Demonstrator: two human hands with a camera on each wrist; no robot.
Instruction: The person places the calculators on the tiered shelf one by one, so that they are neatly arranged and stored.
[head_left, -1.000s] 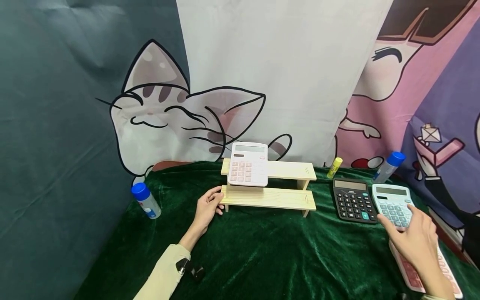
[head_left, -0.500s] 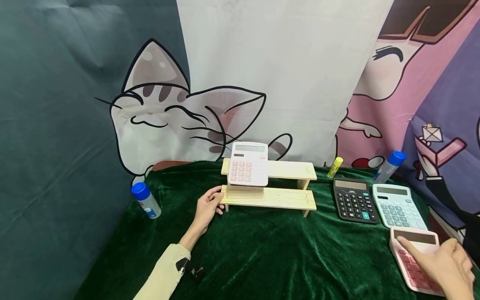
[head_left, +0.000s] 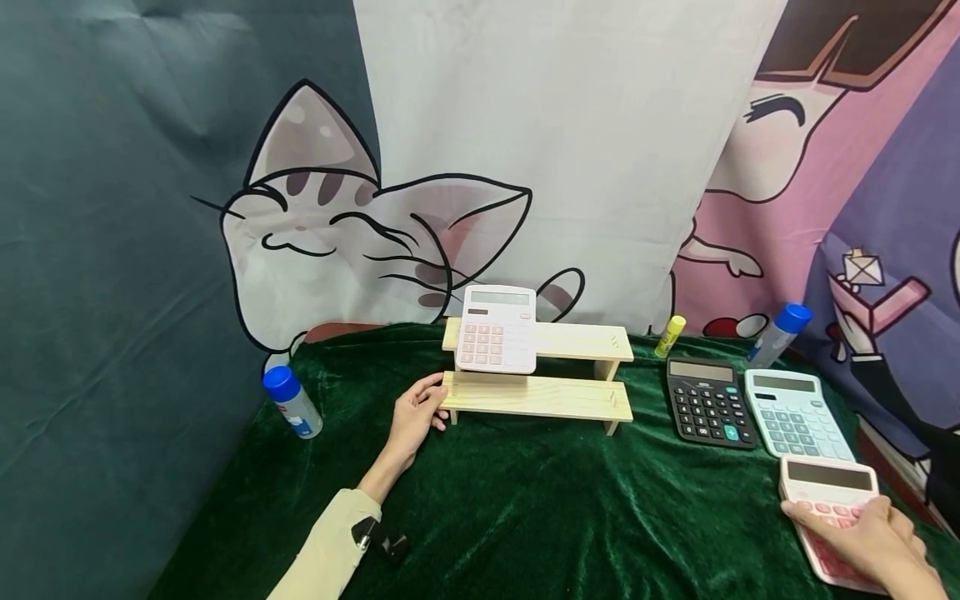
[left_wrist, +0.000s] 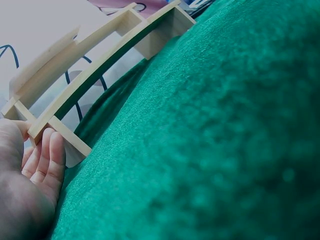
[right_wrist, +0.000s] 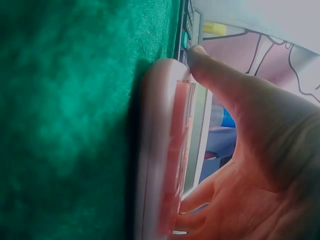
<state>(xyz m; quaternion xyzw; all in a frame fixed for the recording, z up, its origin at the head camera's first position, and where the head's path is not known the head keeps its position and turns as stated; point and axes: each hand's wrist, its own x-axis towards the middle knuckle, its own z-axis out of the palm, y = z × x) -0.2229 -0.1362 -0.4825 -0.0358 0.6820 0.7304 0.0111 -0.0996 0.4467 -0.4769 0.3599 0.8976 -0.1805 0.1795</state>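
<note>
My left hand (head_left: 412, 419) grips the left end of a two-step wooden stand (head_left: 551, 397), thumb at the lower board's end and fingers below it. The left wrist view shows those fingers (left_wrist: 52, 155) curled by the stand's leg. A white calculator with pink keys (head_left: 497, 329) leans upright on the upper step. At the front right, my right hand (head_left: 873, 537) spans a pink calculator (head_left: 829, 477) lying on the cloth, thumb at its left edge and fingers at its right. The palm hides some keys; in the right wrist view the palm arches above the calculator.
A black calculator (head_left: 709, 402) and a pale blue calculator (head_left: 798, 412) lie beyond the pink one. Behind them stand a yellow glue stick (head_left: 670, 337) and a blue-capped bottle (head_left: 778, 335). Another blue-capped bottle (head_left: 292, 402) stands at left. Green velvet (head_left: 555, 508) covers the table.
My right hand has moved from over the pale blue calculator down onto the pink one, its thumb and fingers closing on the sides. The left hand and stand have stayed put.
</note>
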